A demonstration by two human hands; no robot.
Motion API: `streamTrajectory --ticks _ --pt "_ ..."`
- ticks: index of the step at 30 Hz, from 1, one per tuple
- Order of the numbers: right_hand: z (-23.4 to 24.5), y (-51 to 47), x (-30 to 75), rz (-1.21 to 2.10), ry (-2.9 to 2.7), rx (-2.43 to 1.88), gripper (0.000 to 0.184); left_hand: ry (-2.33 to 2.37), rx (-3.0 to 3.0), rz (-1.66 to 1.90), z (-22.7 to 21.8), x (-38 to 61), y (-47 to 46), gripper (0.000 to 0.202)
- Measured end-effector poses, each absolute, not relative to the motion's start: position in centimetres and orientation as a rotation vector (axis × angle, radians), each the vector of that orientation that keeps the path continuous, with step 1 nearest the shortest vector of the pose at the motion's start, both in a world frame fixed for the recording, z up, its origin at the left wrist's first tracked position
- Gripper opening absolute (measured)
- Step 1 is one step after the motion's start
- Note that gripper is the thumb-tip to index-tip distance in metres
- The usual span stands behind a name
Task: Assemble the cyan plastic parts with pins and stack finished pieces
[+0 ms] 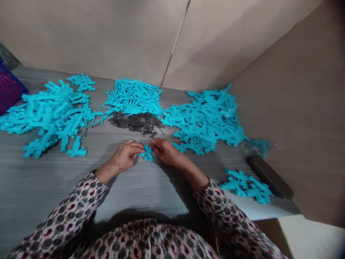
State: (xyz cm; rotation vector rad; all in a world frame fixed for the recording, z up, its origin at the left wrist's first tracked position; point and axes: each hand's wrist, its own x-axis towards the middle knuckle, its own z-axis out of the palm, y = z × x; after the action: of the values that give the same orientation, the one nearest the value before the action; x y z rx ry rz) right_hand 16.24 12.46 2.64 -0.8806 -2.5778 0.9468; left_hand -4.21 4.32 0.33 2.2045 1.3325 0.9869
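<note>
A small turquoise plastic piece [147, 154] with several lobes is between my hands, just above or on the grey table. My left hand [126, 154] pinches its left side between thumb and fingers. At its upper right, my right hand [165, 150] has its fingers closed; whether they grip the piece itself or a small part at its edge is hidden. Just beyond my hands lies a heap of small dark metal pins or springs [138, 122]. Behind that is a pile of thin turquoise sticks [134, 96].
Larger turquoise pieces form a pile [51, 108] on the left, and flat ones a heap [207, 118] on the right. Several joined pieces [246, 185] lie near the front right, beside a dark elongated case [269, 177]. A blue and red basket [10, 88] stands far left. Walls bound the back and right.
</note>
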Motion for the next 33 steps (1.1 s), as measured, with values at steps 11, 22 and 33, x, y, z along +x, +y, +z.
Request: streamTrajectory --ticks 11,22,33 --pt "2.3 12.9 16.4 0.968 -2.578 -0.822 0.020 1.313 2.215 0.981 0.6 -4.2 4.4 0.030" --pt "2.8 12.9 15.6 1.021 -2.581 -0.882 0.017 1.321 2.196 0.952 0.7 -4.2 4.4 0.033" --pt "3.2 11.5 15.0 0.613 -2.696 -1.055 0.020 1.367 2.211 0.924 0.4 -4.0 4.4 0.036"
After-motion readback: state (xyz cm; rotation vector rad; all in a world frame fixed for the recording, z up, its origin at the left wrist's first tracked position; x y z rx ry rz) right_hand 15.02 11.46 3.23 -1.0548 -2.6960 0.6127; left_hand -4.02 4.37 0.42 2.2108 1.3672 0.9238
